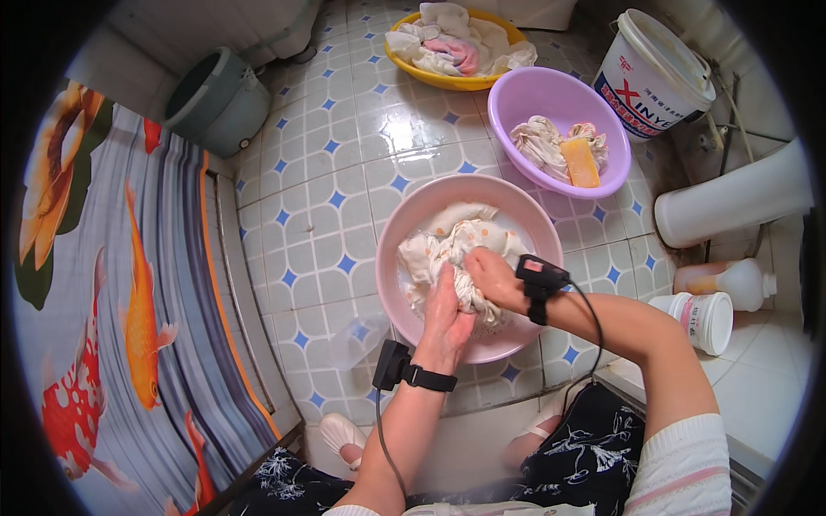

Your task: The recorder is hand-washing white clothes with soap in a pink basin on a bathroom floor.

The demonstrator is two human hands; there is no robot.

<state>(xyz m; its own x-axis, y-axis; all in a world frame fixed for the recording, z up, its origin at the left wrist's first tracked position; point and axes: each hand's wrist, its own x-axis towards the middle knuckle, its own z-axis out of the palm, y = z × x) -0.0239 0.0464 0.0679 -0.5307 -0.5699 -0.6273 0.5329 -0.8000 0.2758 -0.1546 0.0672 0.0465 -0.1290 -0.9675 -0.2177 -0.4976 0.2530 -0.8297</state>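
A pink plastic basin (395, 284) stands on the tiled floor in front of me, with some sudsy water in it. Wet white cloth with orange dots (477, 233) lies bunched inside. My left hand (446, 316) grips a twisted part of this cloth from the near left, its thumb pointing away from me. Closed around the same bunch on the right is my right hand (492, 276). Behind it to the right, a purple basin (501, 122) holds crumpled light cloths (541, 145) and a yellow-orange bar of soap (580, 164). Both wrists carry black strapped devices with cables.
A yellow basin (445, 82) heaped with white and pink cloth is at the back. Beside it stands a large white bucket (645, 84). A grey-green bucket (219, 109) is at the back left. White tubs (706, 322), a plastic bottle (726, 284) and a white pipe (723, 200) are at the right.
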